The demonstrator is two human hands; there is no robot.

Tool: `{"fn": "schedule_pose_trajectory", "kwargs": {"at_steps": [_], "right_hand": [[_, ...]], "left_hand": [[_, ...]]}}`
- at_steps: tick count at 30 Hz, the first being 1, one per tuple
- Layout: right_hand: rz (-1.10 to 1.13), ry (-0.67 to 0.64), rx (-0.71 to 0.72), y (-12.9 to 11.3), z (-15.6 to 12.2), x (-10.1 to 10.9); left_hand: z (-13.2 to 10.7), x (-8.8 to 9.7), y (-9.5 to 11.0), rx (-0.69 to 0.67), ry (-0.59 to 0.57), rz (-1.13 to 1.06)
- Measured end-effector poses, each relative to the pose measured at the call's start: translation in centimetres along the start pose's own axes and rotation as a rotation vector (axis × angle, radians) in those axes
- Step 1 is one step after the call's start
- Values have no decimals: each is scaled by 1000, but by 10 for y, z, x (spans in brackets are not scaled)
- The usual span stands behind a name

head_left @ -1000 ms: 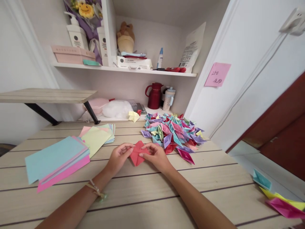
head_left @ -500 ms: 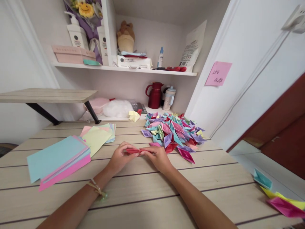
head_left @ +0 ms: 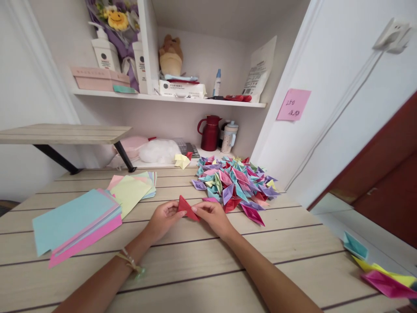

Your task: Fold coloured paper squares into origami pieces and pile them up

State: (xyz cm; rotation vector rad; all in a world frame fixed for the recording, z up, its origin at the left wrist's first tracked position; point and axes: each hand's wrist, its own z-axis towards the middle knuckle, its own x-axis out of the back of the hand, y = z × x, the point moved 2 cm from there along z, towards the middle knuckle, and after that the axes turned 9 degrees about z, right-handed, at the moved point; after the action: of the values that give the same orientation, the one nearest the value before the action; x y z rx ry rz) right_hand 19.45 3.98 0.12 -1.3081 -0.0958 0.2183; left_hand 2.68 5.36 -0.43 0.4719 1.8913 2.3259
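A folded piece of red paper [head_left: 186,208] is pinched between both hands above the middle of the wooden table [head_left: 202,269]. My left hand [head_left: 165,218] grips its left side with thumb and fingers. On the right side, my right hand [head_left: 213,216] pinches it the same way. The paper shows a pointed, triangular face with a peak at the top. Just beyond my right hand lies a heap of folded paper boats [head_left: 234,182] in many colours. Farther off to the left are stacked sheets of coloured paper [head_left: 76,217].
A pale yellow folded paper [head_left: 181,161] lies near the back edge. At left stands a small raised wooden shelf [head_left: 65,133] on black legs. A red jug [head_left: 210,134] and a light cup [head_left: 230,137] stand behind the heap. More paper boats [head_left: 355,245] appear at far right.
The red paper has turned from a thin, edge-on strip into a wider triangular shape facing me. Both hands still hold it in nearly the same place. The view has shifted slightly.
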Motion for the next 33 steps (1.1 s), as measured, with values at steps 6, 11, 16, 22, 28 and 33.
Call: {"fn": "schedule_pose_trajectory", "kwargs": {"at_steps": [6, 11, 16, 22, 28, 33], "right_hand": [[333, -52, -80, 5, 0, -6], [412, -76, -101, 9, 0, -7], [108, -15, 24, 5, -1, -4], [-341, 12, 201, -10, -8, -4], [-286, -21, 176, -7, -6, -7], [-228, 77, 188, -4, -5, -7]], "left_hand": [[0, 4, -2, 85, 24, -67], [0, 5, -1, 101, 24, -90], [0, 5, -1, 88, 37, -59], [0, 3, -3, 69, 39, -20], [-1, 3, -3, 78, 11, -17], [-1, 4, 1, 115, 45, -76]]}}
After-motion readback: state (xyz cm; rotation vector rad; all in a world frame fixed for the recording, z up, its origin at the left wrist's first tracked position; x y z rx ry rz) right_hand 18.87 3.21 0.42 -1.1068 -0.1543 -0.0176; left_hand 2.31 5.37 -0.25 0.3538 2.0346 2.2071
